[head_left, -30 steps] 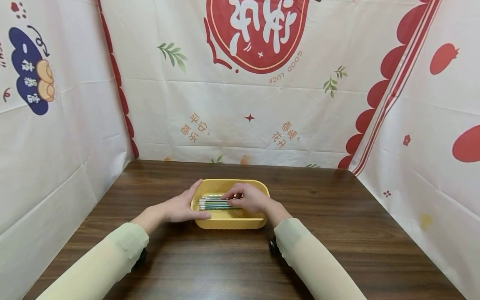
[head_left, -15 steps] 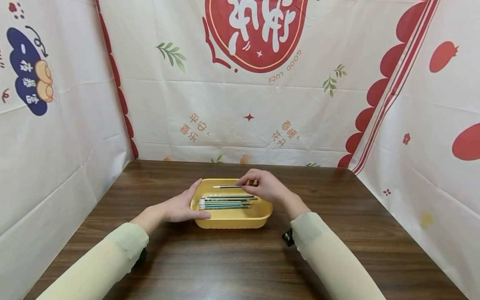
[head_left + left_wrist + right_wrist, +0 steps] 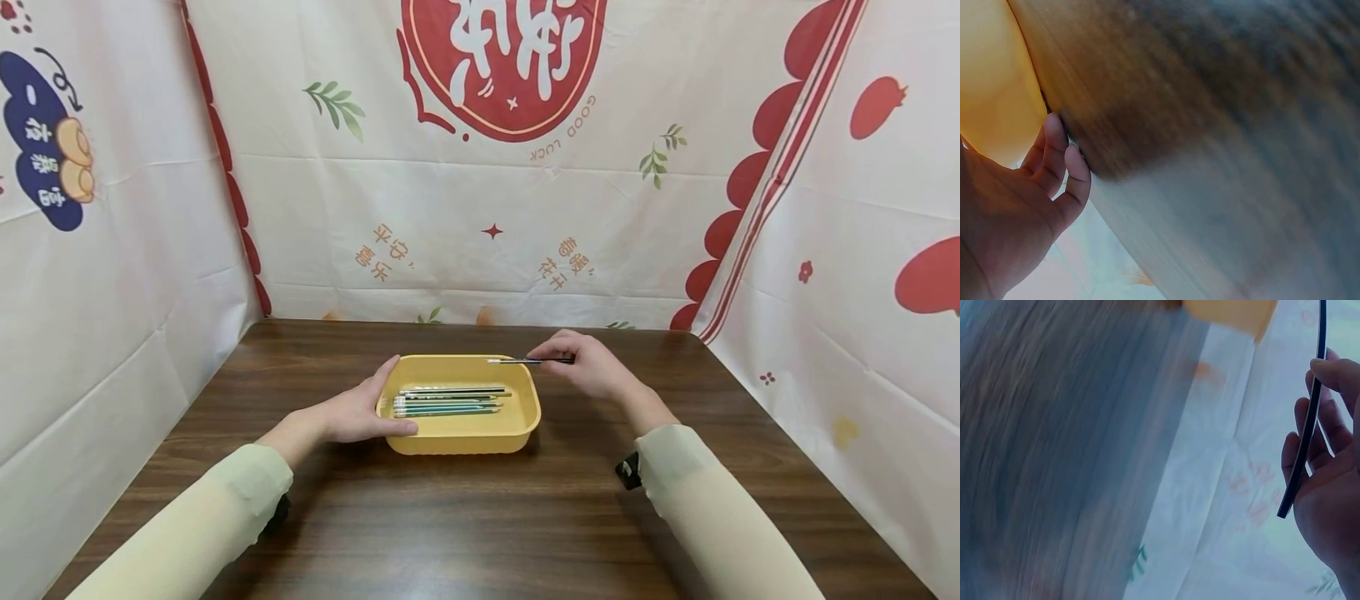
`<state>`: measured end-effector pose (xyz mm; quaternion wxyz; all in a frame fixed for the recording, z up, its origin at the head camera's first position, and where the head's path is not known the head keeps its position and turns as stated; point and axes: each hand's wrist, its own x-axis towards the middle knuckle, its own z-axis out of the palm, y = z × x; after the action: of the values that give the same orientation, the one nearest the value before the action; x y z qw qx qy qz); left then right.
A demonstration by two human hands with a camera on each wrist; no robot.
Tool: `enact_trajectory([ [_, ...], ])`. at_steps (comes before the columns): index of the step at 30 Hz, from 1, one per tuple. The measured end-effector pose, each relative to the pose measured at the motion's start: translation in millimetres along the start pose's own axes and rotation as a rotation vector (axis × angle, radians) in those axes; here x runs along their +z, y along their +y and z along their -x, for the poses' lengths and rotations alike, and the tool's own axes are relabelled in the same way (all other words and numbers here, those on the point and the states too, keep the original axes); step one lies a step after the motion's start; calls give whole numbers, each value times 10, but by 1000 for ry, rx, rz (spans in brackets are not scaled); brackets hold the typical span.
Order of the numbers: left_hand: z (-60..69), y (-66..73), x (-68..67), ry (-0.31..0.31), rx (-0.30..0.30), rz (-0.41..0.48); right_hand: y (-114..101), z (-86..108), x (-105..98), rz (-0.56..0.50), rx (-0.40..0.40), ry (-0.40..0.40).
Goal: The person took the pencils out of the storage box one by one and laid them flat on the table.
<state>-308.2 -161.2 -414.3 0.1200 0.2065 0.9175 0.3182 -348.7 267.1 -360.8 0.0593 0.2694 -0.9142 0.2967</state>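
A yellow plastic bin (image 3: 457, 445) stands on the table, with several green, teal and dark pencils (image 3: 450, 410) lying side by side in it. My left hand (image 3: 356, 412) holds the bin's left end, its thumb over the near rim; in the left wrist view, fingers of the left hand (image 3: 1029, 194) bend against the bin's wall (image 3: 997, 75). To the right of the bin and above the table, my right hand (image 3: 592, 367) pinches a dark pencil (image 3: 513, 361). That pencil's pale end points left over the bin's far right corner. In the right wrist view, thumb and fingers grip the dark pencil (image 3: 1305, 437).
The brown wood-grain table (image 3: 465, 533) spreads around the bin on all sides. A white printed cloth (image 3: 465, 192) hangs behind it, with more cloth on the left and right. Dark wrist devices (image 3: 628, 472) show under the sleeves.
My right hand has lifted the dark pencil out from among the others and carried it up and right, past the bin's edge. The left hand keeps its place on the bin.
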Motion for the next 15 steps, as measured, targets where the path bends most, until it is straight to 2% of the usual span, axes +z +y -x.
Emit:
enact_trajectory([
  [6,3,-14,-1,1,-6,-2,279,46,-155,-23,61,59],
  [15,-1,-2,-2,-3,4,0,571,78,-235,-26,208,49],
])
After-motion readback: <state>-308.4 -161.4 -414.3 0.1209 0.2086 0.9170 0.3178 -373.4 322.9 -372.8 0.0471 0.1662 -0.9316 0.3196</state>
